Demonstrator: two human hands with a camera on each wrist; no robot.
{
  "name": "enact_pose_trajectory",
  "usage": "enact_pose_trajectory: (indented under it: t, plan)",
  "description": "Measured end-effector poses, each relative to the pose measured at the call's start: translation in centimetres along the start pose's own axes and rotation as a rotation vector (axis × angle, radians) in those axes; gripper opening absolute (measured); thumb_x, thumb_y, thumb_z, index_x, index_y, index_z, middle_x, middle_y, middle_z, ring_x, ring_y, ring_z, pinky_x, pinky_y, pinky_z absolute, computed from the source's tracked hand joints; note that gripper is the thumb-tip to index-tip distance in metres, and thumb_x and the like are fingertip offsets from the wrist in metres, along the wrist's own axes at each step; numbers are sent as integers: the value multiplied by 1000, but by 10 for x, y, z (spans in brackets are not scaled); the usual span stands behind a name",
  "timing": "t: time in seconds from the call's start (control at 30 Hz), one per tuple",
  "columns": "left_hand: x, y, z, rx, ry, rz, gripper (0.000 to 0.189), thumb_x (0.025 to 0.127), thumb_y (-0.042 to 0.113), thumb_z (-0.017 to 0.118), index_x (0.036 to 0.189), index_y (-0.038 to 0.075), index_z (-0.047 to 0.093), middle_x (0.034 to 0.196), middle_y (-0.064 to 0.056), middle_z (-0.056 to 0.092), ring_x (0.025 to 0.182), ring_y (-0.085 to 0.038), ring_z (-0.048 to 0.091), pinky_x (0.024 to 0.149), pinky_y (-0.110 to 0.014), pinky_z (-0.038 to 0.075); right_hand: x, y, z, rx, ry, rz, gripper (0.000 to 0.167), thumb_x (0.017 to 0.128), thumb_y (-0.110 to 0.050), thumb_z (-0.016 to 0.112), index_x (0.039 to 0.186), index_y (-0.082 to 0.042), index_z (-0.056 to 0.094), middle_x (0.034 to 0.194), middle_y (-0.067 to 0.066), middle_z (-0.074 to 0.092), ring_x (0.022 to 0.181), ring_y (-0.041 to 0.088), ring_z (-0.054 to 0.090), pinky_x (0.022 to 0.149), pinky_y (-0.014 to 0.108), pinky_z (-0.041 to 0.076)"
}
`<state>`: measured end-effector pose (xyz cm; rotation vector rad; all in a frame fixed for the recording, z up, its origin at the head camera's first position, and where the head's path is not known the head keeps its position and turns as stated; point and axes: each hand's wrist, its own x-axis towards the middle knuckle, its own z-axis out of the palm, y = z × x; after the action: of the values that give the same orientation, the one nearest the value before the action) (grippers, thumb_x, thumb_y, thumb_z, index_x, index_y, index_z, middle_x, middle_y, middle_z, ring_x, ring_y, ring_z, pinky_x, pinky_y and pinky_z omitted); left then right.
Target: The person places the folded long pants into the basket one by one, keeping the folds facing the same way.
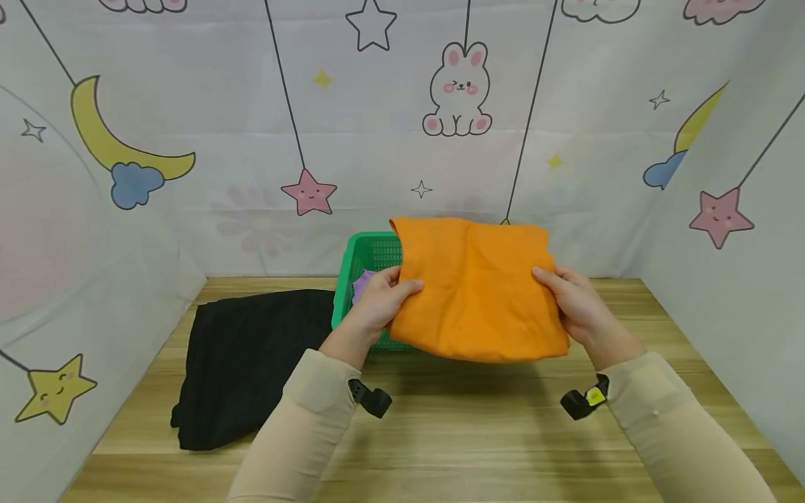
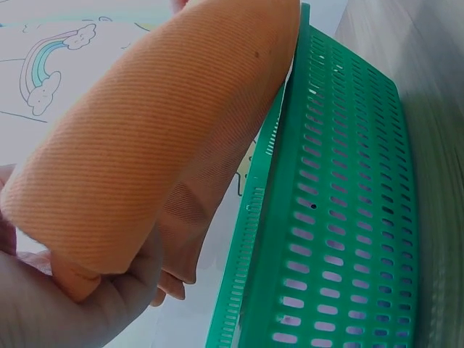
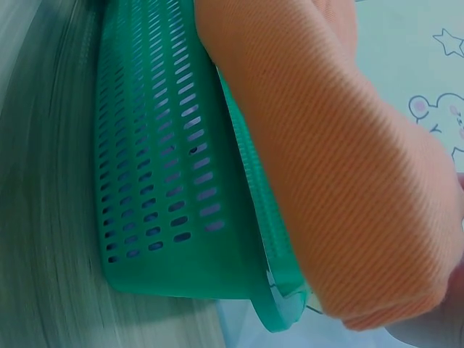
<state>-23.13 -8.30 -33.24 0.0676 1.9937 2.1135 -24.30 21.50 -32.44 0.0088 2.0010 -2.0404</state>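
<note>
Here, your left hand (image 1: 380,300) and right hand (image 1: 577,305) pinch the orange cloth (image 1: 479,293) lengthwise between them above the green basket (image 1: 346,279).

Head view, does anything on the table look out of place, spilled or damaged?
Nothing looks spilled or damaged. One slightly untidy spot: at the near left corner of the black cloth, a small bit juts out past the edge. The green basket stands upright, though the orange cloth hides much of its inside.
</note>
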Motion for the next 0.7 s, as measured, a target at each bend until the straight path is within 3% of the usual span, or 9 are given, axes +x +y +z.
enact_pose_trajectory:
  t: [0.7]
  plan:
    - [1,3,-7,7,26,-23,41,93,20,59,131,9,50,108,-10,62,81,-16,65,74,-37,58,6,-1,5,22,-32,-10,53,95,-33,55,137,-6,36,102,-7,59,87,7,63,78,24,54]
